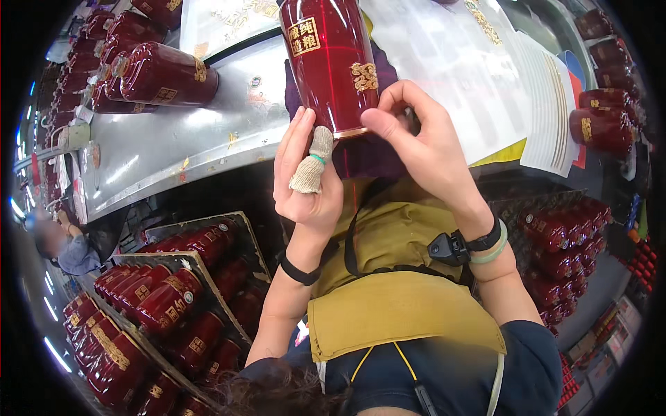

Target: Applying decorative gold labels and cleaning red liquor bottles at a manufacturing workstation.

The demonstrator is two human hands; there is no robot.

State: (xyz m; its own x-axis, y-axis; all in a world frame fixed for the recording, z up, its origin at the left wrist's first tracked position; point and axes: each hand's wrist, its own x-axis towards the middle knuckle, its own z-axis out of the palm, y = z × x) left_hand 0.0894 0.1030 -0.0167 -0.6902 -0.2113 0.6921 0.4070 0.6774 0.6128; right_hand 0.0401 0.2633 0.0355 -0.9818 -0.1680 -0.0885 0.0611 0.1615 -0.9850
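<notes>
A glossy dark red bottle with gold decals lies on a dark purple cloth at the table's near edge, its base toward me. My left hand steadies the base's left side, its fingers along the glass. A ribbed beige finger cot with a green band covers that thumb. At the base's right corner, my right hand presses its thumb on the glass below a gold dragon-like decal; its index finger is bent. The bottle's far end is cut off by the picture's edge.
More red bottles lie on the metal table at left, others at right. White decal sheets cover the table's right side. Crates of bottles stand below left, stacked bottles below right. A person sits far left.
</notes>
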